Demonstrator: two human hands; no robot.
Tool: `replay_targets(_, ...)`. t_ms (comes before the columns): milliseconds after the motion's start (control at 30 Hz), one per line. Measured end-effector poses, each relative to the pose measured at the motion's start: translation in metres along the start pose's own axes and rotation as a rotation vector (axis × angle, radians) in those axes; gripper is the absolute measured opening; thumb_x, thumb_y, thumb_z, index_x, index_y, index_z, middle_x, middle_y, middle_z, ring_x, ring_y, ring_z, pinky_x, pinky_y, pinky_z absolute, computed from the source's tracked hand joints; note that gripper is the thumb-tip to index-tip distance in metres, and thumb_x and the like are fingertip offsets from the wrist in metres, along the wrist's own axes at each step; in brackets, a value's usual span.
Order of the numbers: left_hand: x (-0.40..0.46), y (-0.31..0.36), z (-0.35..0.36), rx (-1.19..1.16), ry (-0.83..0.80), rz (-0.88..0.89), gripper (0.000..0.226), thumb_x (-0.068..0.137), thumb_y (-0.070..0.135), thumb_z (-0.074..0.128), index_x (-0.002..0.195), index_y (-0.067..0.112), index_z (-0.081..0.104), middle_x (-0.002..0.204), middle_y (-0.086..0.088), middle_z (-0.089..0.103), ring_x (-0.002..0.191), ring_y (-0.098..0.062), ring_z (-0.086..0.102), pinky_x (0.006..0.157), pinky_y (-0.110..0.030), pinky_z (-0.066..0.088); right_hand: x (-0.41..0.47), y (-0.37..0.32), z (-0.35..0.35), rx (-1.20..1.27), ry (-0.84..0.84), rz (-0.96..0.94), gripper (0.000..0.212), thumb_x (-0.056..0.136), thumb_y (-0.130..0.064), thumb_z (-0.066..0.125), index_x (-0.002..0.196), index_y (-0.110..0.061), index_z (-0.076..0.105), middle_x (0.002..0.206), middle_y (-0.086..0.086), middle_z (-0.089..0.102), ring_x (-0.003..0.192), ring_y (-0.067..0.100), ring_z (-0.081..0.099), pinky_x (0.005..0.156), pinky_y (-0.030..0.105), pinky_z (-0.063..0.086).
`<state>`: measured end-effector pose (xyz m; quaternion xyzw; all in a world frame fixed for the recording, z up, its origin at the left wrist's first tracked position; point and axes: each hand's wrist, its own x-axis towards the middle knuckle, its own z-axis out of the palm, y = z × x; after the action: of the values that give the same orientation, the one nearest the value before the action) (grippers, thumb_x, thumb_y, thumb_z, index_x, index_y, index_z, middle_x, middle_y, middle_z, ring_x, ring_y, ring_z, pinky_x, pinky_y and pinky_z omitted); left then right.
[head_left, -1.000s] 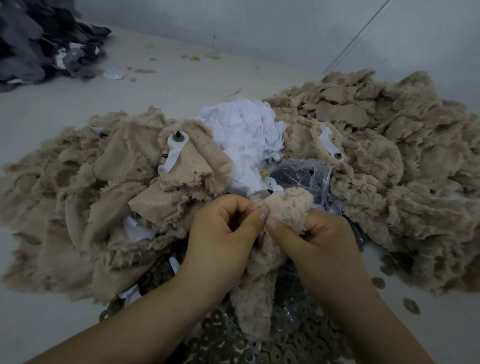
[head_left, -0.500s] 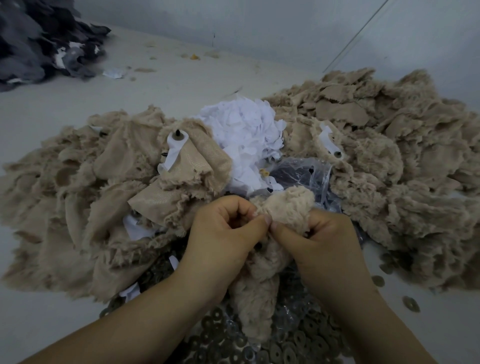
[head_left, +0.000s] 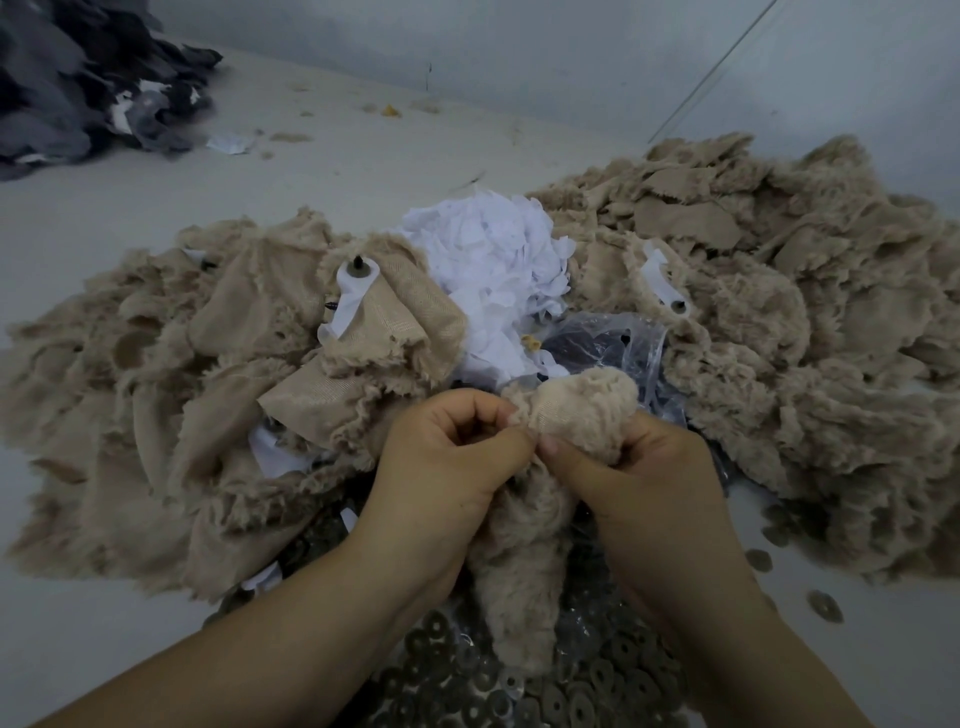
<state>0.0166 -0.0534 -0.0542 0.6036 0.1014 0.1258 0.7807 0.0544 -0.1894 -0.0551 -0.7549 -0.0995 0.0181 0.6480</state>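
I note a beige plush fabric piece (head_left: 524, 545), fuzzy pile with a smooth woven backing, bunched above a layer of flat ring-shaped washers (head_left: 519, 696), both the left hand (head_left: 447, 467) and the right hand (head_left: 639, 478) pinching its upper fold with curled fingers, thumbs nearly meeting.

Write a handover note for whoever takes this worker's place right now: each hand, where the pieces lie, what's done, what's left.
Left hand and right hand both pinch one tan plush piece, thumbs meeting at its bunched top.
Washers lie beneath; white patches and a plastic bag sit behind.
Done: a piece in the left pile carries a stud.
Left: this piece, likely the right pile too.
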Motion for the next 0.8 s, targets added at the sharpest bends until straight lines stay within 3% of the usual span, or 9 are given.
replay_targets(67,0.0005,-0.0002,0.0003,-0.036,-0.018,-0.016,0.010,0.069,0.012,0.072,0.063,0.018,0.068,0.061,-0.004,0.060,0.058,-0.015,0.055,0.057,-0.027,0.050,-0.0002,0.0006,0.0007,-0.017,0.039,-0.032,0.025,0.073,-0.023,0.084,0.081,-0.003,0.072,0.076,0.017,0.072,0.074,0.042,0.069,0.060,0.061,0.057)
replay_targets(133,0.0014,-0.0001,0.0002,-0.069,-0.033,-0.018,0.009,0.068,0.011,0.072,0.065,0.018,0.069,0.064,-0.006,0.062,0.063,-0.018,0.056,0.061,-0.029,0.051,0.0003,0.0015,0.0009,0.000,0.040,-0.056,0.014,0.074,-0.020,0.083,0.080,-0.011,0.076,0.076,0.010,0.075,0.073,0.032,0.073,0.063,0.056,0.060)
replay_targets(167,0.0017,-0.0001,0.0000,-0.073,-0.035,-0.015,0.010,0.068,0.010,0.073,0.065,0.018,0.070,0.065,-0.006,0.062,0.065,-0.020,0.057,0.062,-0.029,0.051,0.0007,0.0006,0.0015,0.022,0.032,-0.057,0.008,0.075,-0.017,0.083,0.080,-0.019,0.077,0.077,0.004,0.076,0.074,0.026,0.074,0.065,0.052,0.061)
replay_targets(233,0.0019,-0.0006,-0.0004,-0.072,-0.028,-0.007,0.010,0.067,0.010,0.073,0.065,0.019,0.070,0.067,-0.007,0.063,0.068,-0.021,0.057,0.064,-0.031,0.052,0.0019,0.0000,0.0012,0.055,0.009,-0.060,0.019,0.077,-0.012,0.082,0.078,-0.030,0.078,0.080,-0.002,0.077,0.077,0.018,0.075,0.068,0.044,0.062)
replay_targets(367,-0.0001,-0.0024,-0.0012,0.017,0.023,0.048,0.010,0.066,0.013,0.073,0.066,0.023,0.071,0.062,-0.004,0.061,0.060,-0.016,0.055,0.058,-0.030,0.050,0.0024,-0.0025,-0.0002,0.062,-0.076,-0.068,0.023,0.079,-0.008,0.078,0.075,-0.030,0.074,0.076,-0.008,0.077,0.071,0.007,0.074,0.059,0.019,0.057)
replay_targets(433,-0.0011,-0.0026,-0.0008,0.082,0.022,0.095,0.007,0.067,0.015,0.073,0.068,0.022,0.072,0.059,-0.002,0.059,0.056,-0.014,0.052,0.054,-0.027,0.048,0.0024,-0.0039,-0.0009,0.040,-0.081,-0.071,0.023,0.082,-0.007,0.076,0.076,-0.030,0.073,0.074,-0.010,0.076,0.068,0.004,0.072,0.056,0.014,0.054)
replay_targets(533,-0.0020,-0.0029,-0.0001,0.173,0.031,0.175,0.008,0.069,0.016,0.075,0.074,0.018,0.069,0.057,0.002,0.058,0.054,-0.009,0.052,0.051,-0.024,0.046,0.0027,-0.0037,-0.0015,-0.026,-0.067,-0.087,0.019,0.084,-0.010,0.074,0.080,-0.028,0.071,0.075,-0.014,0.074,0.069,0.001,0.070,0.055,0.012,0.052)
replay_targets(667,-0.0025,-0.0024,-0.0013,0.160,0.023,0.198,0.014,0.074,0.007,0.083,0.074,0.015,0.072,0.060,0.001,0.065,0.056,-0.008,0.059,0.054,-0.021,0.052,0.0029,-0.0007,-0.0024,-0.013,-0.019,-0.065,0.011,0.085,-0.016,0.073,0.080,-0.024,0.069,0.077,-0.008,0.074,0.068,0.008,0.071,0.055,0.020,0.056)
replay_targets(800,-0.0027,-0.0018,-0.0019,0.054,0.021,0.119,0.009,0.063,0.022,0.079,0.070,0.018,0.074,0.064,-0.004,0.067,0.063,-0.016,0.061,0.062,-0.028,0.055,0.0031,0.0021,-0.0026,0.054,-0.039,-0.012,0.009,0.088,-0.014,0.071,0.082,-0.021,0.071,0.077,-0.006,0.076,0.069,0.009,0.072,0.057,0.020,0.057)
